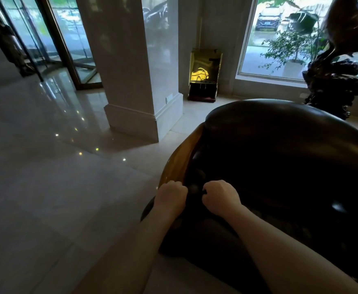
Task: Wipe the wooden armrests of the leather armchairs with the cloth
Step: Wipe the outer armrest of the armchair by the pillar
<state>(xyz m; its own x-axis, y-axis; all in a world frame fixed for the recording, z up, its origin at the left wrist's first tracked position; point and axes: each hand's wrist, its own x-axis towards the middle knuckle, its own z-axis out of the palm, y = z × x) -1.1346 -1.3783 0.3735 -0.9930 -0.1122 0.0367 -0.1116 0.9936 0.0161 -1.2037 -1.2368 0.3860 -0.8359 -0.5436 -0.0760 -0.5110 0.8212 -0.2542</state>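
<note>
At six o'clock, left hand [170, 195] and right hand [220, 197] are both fisted, gripping a dark cloth [194, 189], barely discernible, against the wooden armrest [179, 160] of the leather armchair [290, 166]; pillar [127, 66] at eleven.

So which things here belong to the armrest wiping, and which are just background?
Job: wooden armrest; armchair; left hand and right hand, both fisted by the armrest. A cloth can't be made out.

Background: pillar; lit yellow sign; dark sculpture; potted plant; revolving door.
</note>
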